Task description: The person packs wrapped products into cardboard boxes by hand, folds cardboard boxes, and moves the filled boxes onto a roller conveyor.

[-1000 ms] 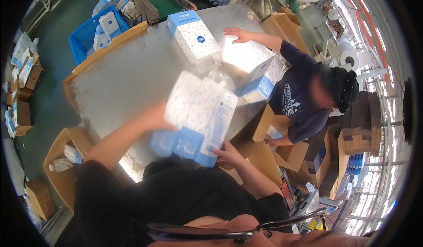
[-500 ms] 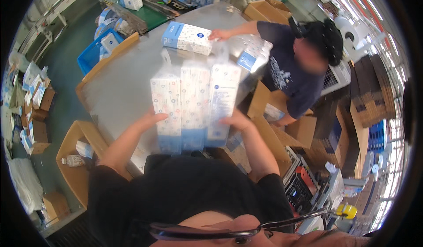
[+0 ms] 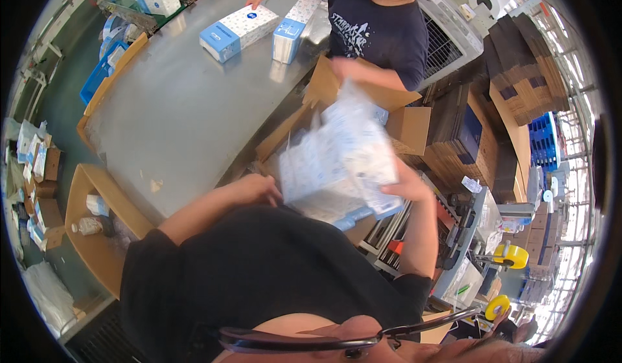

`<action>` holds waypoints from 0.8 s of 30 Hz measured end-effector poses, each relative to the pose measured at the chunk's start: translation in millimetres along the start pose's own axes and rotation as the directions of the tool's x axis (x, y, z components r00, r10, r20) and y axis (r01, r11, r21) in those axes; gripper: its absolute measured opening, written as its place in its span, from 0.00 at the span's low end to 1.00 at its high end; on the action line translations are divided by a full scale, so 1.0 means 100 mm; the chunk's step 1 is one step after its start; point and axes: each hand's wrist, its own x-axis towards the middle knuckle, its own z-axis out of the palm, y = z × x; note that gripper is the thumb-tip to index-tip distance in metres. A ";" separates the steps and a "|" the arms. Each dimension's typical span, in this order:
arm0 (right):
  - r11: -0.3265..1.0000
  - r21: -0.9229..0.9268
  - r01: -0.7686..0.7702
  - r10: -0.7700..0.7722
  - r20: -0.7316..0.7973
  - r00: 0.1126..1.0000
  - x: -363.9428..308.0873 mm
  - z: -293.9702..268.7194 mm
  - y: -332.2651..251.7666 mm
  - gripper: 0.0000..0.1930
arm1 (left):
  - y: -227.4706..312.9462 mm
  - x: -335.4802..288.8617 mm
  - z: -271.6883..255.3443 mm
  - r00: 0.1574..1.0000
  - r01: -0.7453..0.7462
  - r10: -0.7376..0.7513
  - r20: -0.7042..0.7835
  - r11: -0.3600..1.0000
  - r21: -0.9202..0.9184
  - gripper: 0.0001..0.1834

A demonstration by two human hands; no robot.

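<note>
I hold several white-and-blue, patterned, plastic-wrapped packs [image 3: 337,159] side by side in front of my chest, over an open cardboard box [image 3: 353,228]. They are tilted and smeared by motion. My right hand [image 3: 408,183] grips their right end, fingers and thumb bent around the wrapping. My left hand [image 3: 258,189] presses against their left end with curled fingers, partly hidden by the packs. Across the metal table [image 3: 175,113], a co-worker's hand [image 3: 257,0] touches a similar lying pack [image 3: 240,31]. Another pack [image 3: 291,31] stands beside it.
A second open carton [image 3: 410,130] stands before the co-worker. At my left is a cardboard box [image 3: 91,249] with a bottle inside. A blue crate [image 3: 97,81] sits beyond the table's left edge. Stacked flat cartons [image 3: 528,58] and yellow tape rolls [image 3: 512,257] are at the right.
The packs have gone from upright over the table to tilted over the box at my right, both hands moving with them. The co-worker's lying pack now appears farther left.
</note>
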 end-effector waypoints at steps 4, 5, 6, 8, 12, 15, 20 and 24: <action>0.422 -0.809 -0.408 -0.001 -0.451 0.892 0.26 0.56 1.13 0.35 | 0.17 -0.47 0.22 0.725 0.101 -0.189 -0.663 0.980 -0.169 0.22; 0.346 -0.879 -0.328 -0.029 -0.359 0.933 0.37 0.70 1.16 0.38 | 0.08 -0.56 0.20 0.640 0.097 -0.204 -0.740 0.978 -0.186 0.22; 0.373 -0.860 -0.349 0.116 -0.330 0.937 0.49 0.85 1.25 0.45 | 0.07 -0.62 0.20 0.619 0.089 -0.180 -0.764 0.983 -0.160 0.21; 0.371 -0.844 -0.388 0.313 -0.280 0.908 0.76 1.13 0.96 0.48 | -0.05 -0.80 0.19 0.585 0.082 -0.139 -0.799 0.990 -0.113 0.20; 0.320 -0.837 -0.443 0.494 -0.252 0.832 0.91 1.30 1.34 0.53 | -0.34 -1.34 -0.13 0.283 0.074 0.033 -0.959 0.996 0.056 0.16; 0.473 -0.765 -0.436 0.404 -0.251 0.880 0.99 1.25 1.47 0.50 | -0.94 -2.42 -0.59 -0.248 0.145 0.202 -0.947 0.975 0.170 0.14; 0.642 -0.722 -0.258 -0.090 -0.405 0.910 1.29 1.63 1.18 0.43 | -1.95 -3.91 -0.93 -0.750 0.274 0.239 -0.617 0.961 0.039 0.17; 0.731 -0.499 -0.465 0.110 -0.586 0.803 1.77 1.40 1.70 0.44 | -3.17 -4.40 -1.29 -0.646 0.413 0.069 -0.760 0.869 -0.273 0.17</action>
